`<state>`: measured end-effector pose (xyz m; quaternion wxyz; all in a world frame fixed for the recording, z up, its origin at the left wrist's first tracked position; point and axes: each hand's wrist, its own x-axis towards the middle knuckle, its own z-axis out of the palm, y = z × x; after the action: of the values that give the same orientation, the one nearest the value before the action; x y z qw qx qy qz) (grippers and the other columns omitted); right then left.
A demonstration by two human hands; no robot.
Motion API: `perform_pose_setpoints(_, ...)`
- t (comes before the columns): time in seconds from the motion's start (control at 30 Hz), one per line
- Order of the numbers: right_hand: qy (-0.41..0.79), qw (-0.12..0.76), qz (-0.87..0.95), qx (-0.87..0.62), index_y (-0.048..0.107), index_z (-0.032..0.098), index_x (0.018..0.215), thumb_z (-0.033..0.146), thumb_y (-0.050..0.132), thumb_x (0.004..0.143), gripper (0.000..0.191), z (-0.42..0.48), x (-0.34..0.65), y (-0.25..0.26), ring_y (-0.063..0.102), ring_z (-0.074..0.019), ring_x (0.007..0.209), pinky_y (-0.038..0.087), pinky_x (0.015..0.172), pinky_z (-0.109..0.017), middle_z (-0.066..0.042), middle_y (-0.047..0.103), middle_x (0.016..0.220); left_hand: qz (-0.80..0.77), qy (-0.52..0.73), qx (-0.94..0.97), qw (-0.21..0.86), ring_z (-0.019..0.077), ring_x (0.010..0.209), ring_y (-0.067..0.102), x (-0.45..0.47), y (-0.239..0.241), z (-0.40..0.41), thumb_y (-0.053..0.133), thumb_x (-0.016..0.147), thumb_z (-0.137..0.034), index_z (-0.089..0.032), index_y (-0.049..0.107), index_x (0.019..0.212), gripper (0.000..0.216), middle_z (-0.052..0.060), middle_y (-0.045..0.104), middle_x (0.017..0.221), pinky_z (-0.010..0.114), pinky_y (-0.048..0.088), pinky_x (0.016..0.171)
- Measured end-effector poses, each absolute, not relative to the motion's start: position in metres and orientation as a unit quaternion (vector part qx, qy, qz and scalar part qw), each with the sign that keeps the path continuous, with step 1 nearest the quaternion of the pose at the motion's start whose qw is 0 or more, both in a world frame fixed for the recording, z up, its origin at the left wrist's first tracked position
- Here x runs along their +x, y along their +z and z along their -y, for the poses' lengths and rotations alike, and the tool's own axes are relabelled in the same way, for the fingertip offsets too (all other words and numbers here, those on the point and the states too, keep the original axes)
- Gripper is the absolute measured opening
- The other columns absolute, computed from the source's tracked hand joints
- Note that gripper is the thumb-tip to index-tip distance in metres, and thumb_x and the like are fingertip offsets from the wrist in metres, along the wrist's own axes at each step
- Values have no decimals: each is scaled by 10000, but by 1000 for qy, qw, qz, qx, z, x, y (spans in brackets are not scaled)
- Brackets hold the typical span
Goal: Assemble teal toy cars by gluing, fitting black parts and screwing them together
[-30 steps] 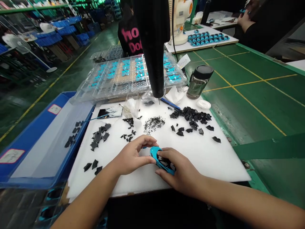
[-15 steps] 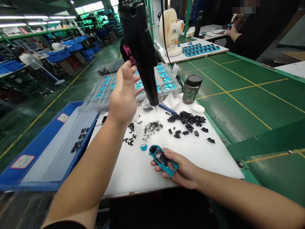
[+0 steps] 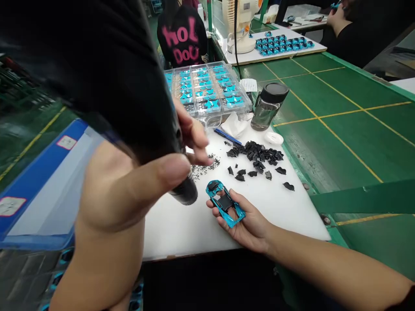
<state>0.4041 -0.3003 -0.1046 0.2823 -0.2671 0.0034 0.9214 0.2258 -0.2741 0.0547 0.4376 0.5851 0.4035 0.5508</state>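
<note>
A black electric screwdriver (image 3: 129, 95) looms large and close at the left. My left hand (image 3: 113, 190) is wrapped round its lower part, thumb on the near side and fingers on the far side. The tool's tip points down over the white board (image 3: 181, 242), and its bit cannot be made out. In my right hand (image 3: 249, 220) lies a blue toy car body shell (image 3: 229, 218) with black pieces fitted in it, held between thumb and fingers. Behind it are a scatter of tiny black screws (image 3: 210, 164), partly hidden by my left fingers, and a heap of small black plastic parts (image 3: 259, 153).
Beyond stand a clear compartment box (image 3: 207, 111) of blue parts, a lidded jar (image 3: 269, 106), a white round case (image 3: 274, 138) and a blue pen (image 3: 227, 136). A blue bin (image 3: 45, 151) sits left. A fan (image 3: 241, 43) and co-workers are farther off.
My left hand, previously spread beside the hanging screwdriver, has closed round it. The screwdriver has come down and nearer to me. My right hand still holds the car shell, and my view has turned right.
</note>
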Motion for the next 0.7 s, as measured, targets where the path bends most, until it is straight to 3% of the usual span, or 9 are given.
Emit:
perform_pose_setpoints(0.13,919,285,-4,-272,664,111,1066,397,556,983,317,300,404,-104,711,-127,765,584,670,-200,-120,741,988,-382,655,521,392,143,486,546,249,35,273,621,837,-644,-265,618,949,396,-27,547,613,329,480,513)
perform_pose_setpoints(0.33,918,291,-3,-270,665,88,1087,382,510,1011,341,300,403,-103,719,-130,764,588,658,-198,-122,744,977,-380,687,477,396,151,415,513,266,21,265,189,770,-905,-242,653,842,813,-3,473,541,330,414,381)
perform_pose_setpoints(0.5,915,296,-12,-274,672,64,1091,362,457,1037,371,300,403,-102,733,-140,754,602,652,-211,-132,751,964,-372,704,466,385,164,376,500,264,17,263,246,713,-945,-239,660,778,821,-3,464,477,333,409,339)
perform_pose_setpoints(0.7,916,301,-5,-265,683,68,1094,349,498,1021,344,300,403,-104,735,-143,749,603,643,-210,-137,757,965,-315,688,533,379,187,377,520,249,7,257,370,732,-908,-236,686,835,750,-2,527,499,358,447,341)
